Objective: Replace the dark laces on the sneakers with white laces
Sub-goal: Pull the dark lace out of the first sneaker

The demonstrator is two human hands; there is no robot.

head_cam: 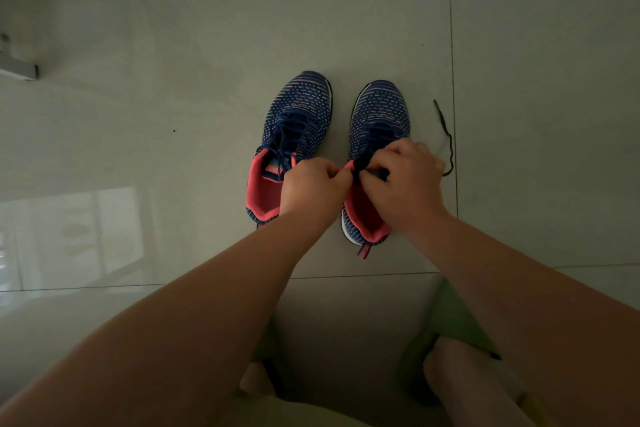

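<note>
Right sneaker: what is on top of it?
Both hands, the left hand and right hand, pinch the dark lace over the right sneaker; its tongue and eyelets are covered.

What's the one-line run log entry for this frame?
stage: unlacing | right sneaker | left hand, right hand pinch dark lace | left sneaker laced

Grey tiled floor (207, 45) with thin dark joints, glossy window reflection (72, 236) at left, pale fixture corner (17, 71) at far left edge, green fabric (453, 319) at bottom.
</note>
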